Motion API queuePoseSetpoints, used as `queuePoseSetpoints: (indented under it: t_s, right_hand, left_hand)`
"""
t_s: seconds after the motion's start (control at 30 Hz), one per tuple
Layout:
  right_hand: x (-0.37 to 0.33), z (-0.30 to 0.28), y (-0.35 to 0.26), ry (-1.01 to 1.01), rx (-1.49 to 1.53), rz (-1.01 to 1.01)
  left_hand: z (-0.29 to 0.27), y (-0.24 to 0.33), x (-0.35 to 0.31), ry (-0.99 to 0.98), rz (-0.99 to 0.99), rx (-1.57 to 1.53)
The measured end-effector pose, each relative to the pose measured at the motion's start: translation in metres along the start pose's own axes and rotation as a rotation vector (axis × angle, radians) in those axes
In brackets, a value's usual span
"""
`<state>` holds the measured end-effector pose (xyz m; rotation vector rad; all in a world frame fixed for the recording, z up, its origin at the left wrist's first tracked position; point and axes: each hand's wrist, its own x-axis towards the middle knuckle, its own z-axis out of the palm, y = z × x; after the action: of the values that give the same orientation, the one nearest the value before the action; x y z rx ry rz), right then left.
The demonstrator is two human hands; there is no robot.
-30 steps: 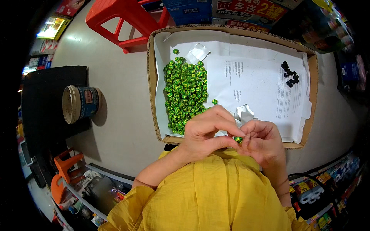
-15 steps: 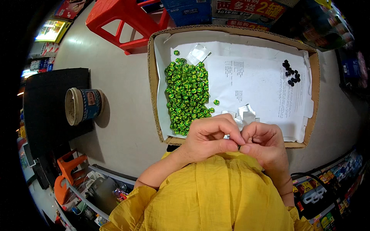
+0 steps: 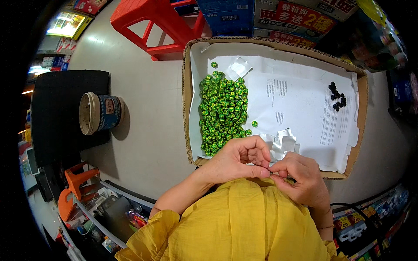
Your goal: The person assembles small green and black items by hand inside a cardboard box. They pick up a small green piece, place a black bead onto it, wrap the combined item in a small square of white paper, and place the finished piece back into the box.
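My left hand (image 3: 237, 160) and my right hand (image 3: 302, 177) meet at the near edge of a shallow cardboard box, both closed in a pinch. Between their fingertips only a bit of something small and dark shows; its kind is hidden. Just beyond my fingers lie several silvery foil squares (image 3: 285, 145). A wide heap of small faceted green-and-yellow pieces (image 3: 222, 108) fills the box's left side, with a few loose ones beside it. Far right in the box sits a small group of black pieces (image 3: 337, 96). One shiny square sheet (image 3: 239, 68) lies by the heap's far end.
White printed paper (image 3: 300, 82) lines the cardboard box (image 3: 187, 100). Beyond it stand a red plastic stool (image 3: 152, 26) and stacked cartons (image 3: 278, 19). A bucket (image 3: 102, 113) is at left, near a black panel (image 3: 56, 130). Shelves of packaged goods (image 3: 370, 222) are at the near right.
The view has shifted, so the box sits further right and lower. My right hand has turned, its fingers more curled; both hands still pinch together at the box's near edge.
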<state>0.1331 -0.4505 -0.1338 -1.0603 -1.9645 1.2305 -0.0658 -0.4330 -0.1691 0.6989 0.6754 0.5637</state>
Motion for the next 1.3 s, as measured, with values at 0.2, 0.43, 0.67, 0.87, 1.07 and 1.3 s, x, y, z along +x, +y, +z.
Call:
queuePoseSetpoints:
  t_s: [0.2, 0.43, 0.67, 0.87, 1.07, 1.3]
  right_hand:
    - [0.002, 0.009, 0.011, 0.044, -0.074, -0.035]
    - [-0.005, -0.02, 0.054, 0.305, -0.413, 0.348]
    - [0.001, -0.003, 0.064, 0.143, -0.704, 0.257]
    - [-0.006, -0.014, 0.059, 0.158, -0.189, 0.454]
    - [0.0, -0.021, 0.039, 0.206, 0.649, 0.494]
    - [-0.002, -0.049, 0.063, 0.429, -0.276, 0.3]
  left_hand:
    - [-0.013, 0.01, -0.007, 0.337, 0.242, 0.237]
    - [-0.052, 0.029, 0.018, 0.856, 0.738, 1.412]
    - [0.0, -0.006, 0.031, 0.403, 0.588, 1.236]
    - [0.021, -0.004, 0.038, 0.276, 0.562, 1.087]
    - [0.02, -0.011, 0.042, 0.159, 0.159, 0.353]
    - [0.02, -0.002, 0.037, 0.254, 0.161, 0.533]
